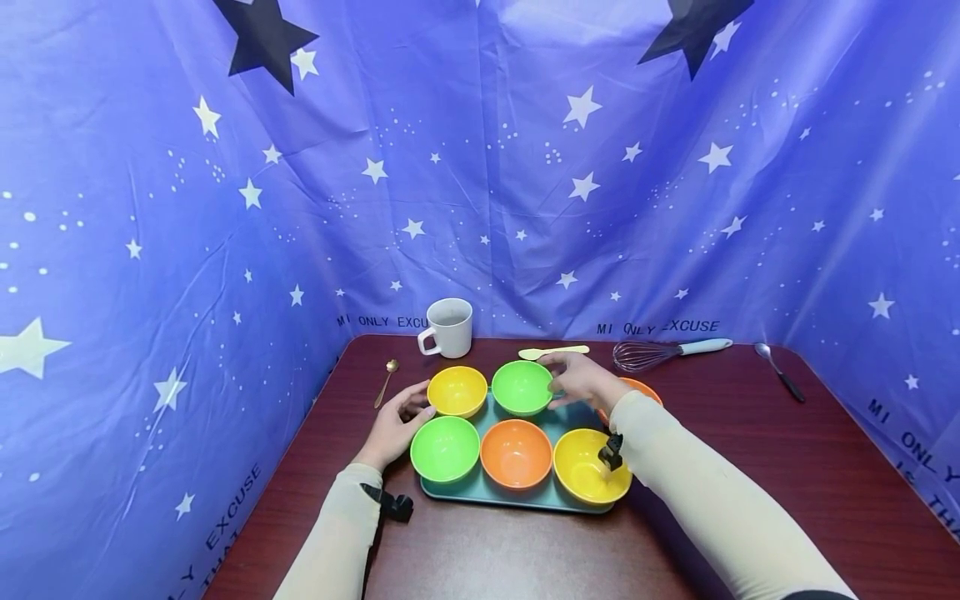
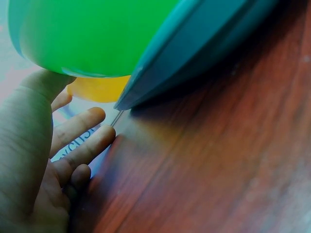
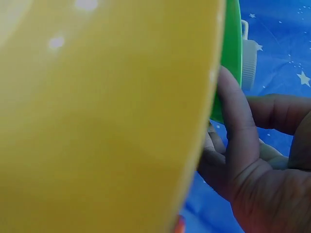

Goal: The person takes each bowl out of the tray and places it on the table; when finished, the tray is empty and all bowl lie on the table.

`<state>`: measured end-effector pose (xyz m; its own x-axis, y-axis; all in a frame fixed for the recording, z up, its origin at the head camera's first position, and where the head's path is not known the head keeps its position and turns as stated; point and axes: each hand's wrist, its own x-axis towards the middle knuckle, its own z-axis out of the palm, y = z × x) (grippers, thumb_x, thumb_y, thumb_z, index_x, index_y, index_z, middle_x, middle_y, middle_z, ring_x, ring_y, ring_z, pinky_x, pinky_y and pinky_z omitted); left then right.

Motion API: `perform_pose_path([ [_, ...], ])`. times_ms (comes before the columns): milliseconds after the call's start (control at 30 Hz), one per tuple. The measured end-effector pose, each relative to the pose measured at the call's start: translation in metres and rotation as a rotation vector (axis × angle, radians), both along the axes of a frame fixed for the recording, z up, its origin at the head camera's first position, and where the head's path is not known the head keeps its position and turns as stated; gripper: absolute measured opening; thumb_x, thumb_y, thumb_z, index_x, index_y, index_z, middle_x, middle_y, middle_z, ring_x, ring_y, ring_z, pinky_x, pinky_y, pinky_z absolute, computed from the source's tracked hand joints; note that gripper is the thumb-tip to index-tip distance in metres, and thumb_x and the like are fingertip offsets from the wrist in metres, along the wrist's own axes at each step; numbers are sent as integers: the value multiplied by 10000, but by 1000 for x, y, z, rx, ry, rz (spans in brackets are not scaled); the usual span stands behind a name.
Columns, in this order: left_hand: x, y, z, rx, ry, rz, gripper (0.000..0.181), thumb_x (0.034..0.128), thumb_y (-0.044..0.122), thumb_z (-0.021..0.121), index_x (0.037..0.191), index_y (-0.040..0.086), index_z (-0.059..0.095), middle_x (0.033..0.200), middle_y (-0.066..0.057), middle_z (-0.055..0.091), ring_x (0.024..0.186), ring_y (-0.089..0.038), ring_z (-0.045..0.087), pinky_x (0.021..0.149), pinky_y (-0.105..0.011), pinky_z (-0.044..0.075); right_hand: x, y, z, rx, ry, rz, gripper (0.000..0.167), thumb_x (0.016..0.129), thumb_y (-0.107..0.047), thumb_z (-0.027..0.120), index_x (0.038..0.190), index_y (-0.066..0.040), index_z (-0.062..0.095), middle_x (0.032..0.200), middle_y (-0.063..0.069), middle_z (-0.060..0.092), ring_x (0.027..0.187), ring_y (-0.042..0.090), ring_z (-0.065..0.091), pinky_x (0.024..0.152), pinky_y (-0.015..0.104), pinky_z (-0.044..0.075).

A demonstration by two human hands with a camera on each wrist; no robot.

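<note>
My left hand [image 1: 390,432] is at the left side of a teal tray [image 1: 480,489], beside the back-left yellow bowl [image 1: 457,379] and the front-left green bowl [image 1: 445,437]. In the left wrist view its fingers [image 2: 80,131] are spread and loosely bent, the thumb by the green bowl [image 2: 97,39]. My right hand [image 1: 587,380] touches the right side of the back green bowl [image 1: 522,379] with loosely bent fingers. An orange bowl [image 1: 516,444] and a yellow bowl [image 1: 581,458] fill the tray's front. Another orange bowl [image 1: 643,388] is partly hidden by the right sleeve.
Behind the tray stand a white mug [image 1: 452,327], a pale yellow utensil [image 1: 553,352] and a whisk [image 1: 667,353]. A small gold spoon [image 1: 386,383] lies left, a black-handled spoon [image 1: 780,372] far right. A blue star-patterned cloth [image 1: 487,167] surrounds the table [image 1: 750,467].
</note>
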<state>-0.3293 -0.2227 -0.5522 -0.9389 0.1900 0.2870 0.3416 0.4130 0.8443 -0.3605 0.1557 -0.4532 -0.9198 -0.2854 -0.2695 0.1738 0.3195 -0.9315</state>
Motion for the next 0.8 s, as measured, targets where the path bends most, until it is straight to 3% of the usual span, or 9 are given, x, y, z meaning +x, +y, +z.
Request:
perform_pose_path([
  [500,-1,-1,-1,2,-3,-4,509,1007,330,732,1492,271,589,1193,7,738,987,-199,680,896,-442,520,9,15,27,-70,55,-34,665,920,161,563,1549,-22,453,1294,295,515,914,318,691,875,546,575],
  [800,-1,0,-2,13,18,-8,496,1006,311,735,1482,277,598,1193,12,739,984,-197,685,891,-428,528,21,28,40,-122,160,-51,657,944,143,562,1566,-26,433,1305,313,521,967,334,691,863,551,576],
])
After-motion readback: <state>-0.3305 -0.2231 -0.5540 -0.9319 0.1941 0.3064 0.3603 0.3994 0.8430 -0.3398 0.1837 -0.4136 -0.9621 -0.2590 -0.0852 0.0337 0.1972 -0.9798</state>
